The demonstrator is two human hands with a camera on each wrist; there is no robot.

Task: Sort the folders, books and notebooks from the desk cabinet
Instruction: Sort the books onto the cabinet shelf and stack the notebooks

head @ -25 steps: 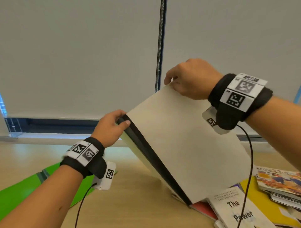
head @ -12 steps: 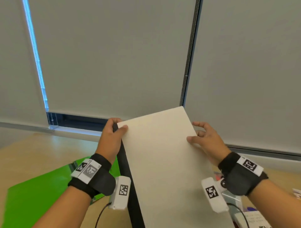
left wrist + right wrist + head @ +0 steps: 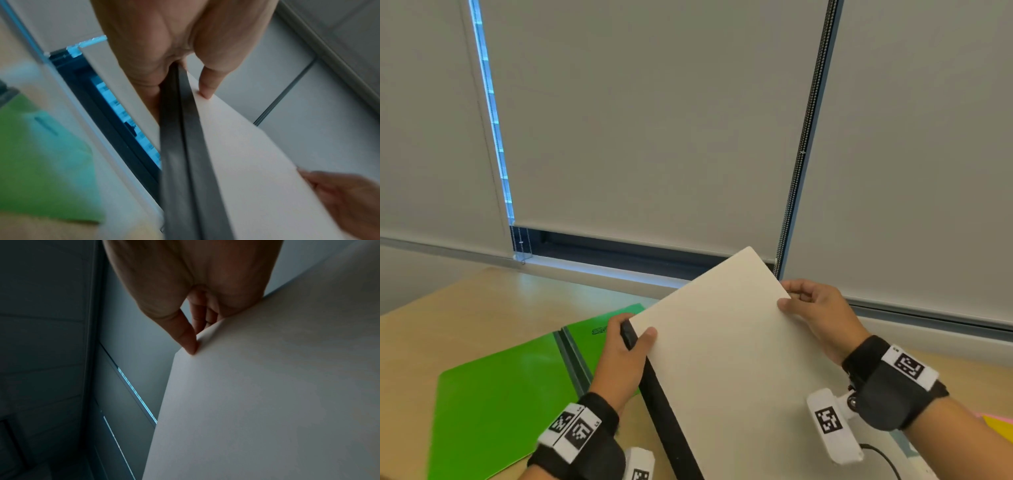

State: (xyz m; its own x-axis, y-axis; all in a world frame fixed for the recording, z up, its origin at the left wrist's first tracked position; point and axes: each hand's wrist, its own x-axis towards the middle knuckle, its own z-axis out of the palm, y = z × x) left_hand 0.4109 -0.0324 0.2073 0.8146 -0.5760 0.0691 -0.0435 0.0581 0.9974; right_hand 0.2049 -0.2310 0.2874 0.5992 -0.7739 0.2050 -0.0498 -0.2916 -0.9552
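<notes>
We're holding the cream folder (image 3: 729,359) tilted above the worktop (image 3: 465,318). Left hand (image 3: 625,356) grips its black spine near the top corner, thumb on the cover. Right hand (image 3: 815,315) pinches the opposite edge. Green folder (image 3: 503,404) lies flat on the worktop, lower left.

Black wristbands (image 3: 887,383), coded white tags, bare forearms

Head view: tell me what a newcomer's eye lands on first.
A big cream folder with a black spine fills the middle, tilted up off the desk. The left hand grips its spine corner and the right hand pinches its far edge. A bright green folder lies flat on the left.
</notes>
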